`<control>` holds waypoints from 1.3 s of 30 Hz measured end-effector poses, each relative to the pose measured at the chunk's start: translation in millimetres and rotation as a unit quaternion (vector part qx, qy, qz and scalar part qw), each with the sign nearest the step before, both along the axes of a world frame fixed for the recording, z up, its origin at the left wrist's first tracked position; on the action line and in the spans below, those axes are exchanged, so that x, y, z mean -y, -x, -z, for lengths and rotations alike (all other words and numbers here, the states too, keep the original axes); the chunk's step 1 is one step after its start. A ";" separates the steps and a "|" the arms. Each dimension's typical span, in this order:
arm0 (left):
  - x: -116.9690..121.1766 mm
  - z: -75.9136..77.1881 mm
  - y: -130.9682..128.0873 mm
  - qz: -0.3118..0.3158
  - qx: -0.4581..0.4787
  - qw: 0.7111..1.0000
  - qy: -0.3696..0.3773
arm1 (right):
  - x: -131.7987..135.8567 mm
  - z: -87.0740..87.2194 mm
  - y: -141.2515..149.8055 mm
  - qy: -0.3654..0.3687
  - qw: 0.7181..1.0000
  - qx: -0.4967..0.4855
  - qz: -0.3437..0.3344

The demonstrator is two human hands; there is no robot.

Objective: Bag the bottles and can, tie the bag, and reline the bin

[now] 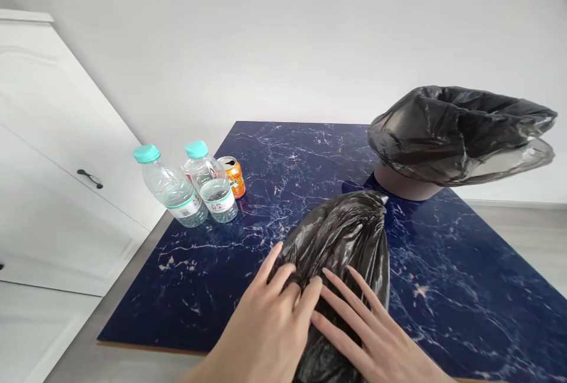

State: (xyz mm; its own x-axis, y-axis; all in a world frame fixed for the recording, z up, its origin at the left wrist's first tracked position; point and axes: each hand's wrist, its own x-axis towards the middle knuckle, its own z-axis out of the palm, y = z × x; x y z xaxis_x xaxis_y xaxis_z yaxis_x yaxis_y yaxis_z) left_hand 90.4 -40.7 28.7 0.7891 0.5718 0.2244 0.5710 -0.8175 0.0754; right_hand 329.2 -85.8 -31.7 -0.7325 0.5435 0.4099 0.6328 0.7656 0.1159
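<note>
A black plastic garbage bag (pixel 343 238) lies near the front edge of the table, its gathered tip pointing to the far side. My left hand (pixel 270 318) has its fingers curled into the bag's left side and grips the plastic. Stretched out and slightly spread, the fingers of my right hand (pixel 367 327) rest on top of the bag. The two hands meet around the middle of the bag. Part of the bag is hidden beneath them, and what is inside cannot be seen.
On the blue marbled table (pixel 301 164), a bin lined with a black bag (pixel 443 135) stands at the back right. Two water bottles with teal caps, one left (pixel 170 188) and one right (pixel 212 185), stand at the left edge, beside an orange can (pixel 234 177). A white cabinet (pixel 57 164) is at left.
</note>
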 end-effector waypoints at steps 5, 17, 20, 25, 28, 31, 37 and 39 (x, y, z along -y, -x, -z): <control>-12.2 -29.7 19.1 0.049 0.079 0.976 0.196 | 7.5 4.0 -9.8 0.127 0.989 -0.070 -0.031; -47.0 7.3 23.6 -0.065 0.262 0.868 0.418 | -15.6 -10.7 -54.7 0.633 0.280 -0.643 0.328; -49.3 13.0 1.1 -0.097 0.300 0.914 0.255 | -38.9 -20.6 -50.5 0.631 0.199 -0.666 0.343; -46.6 10.8 -26.8 0.042 0.208 0.976 0.042 | -53.7 -30.0 -42.1 0.641 0.154 -0.669 0.343; -46.2 11.8 -37.4 0.083 0.094 0.991 0.053 | -56.4 -35.3 -41.6 0.648 0.155 -0.660 0.347; -50.6 22.0 -41.0 0.050 0.033 0.996 0.060 | -58.0 -39.8 -50.6 0.651 0.195 -0.638 0.362; -59.0 51.5 -41.0 0.003 -0.005 0.998 0.060 | -42.0 -38.4 -64.1 0.312 0.678 -0.536 0.395; -58.0 58.6 -44.5 -0.010 -0.001 0.998 0.054 | -32.4 -37.6 -48.8 0.121 0.824 -0.405 0.376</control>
State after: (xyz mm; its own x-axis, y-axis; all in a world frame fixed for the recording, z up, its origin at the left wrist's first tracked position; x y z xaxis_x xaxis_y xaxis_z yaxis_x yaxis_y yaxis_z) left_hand 134.9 17.3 -29.9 0.7770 0.6089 0.1594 0.5879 -0.7926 0.1617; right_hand 378.0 -53.4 5.9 0.3098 0.8569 0.4119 0.7332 0.0605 -0.6773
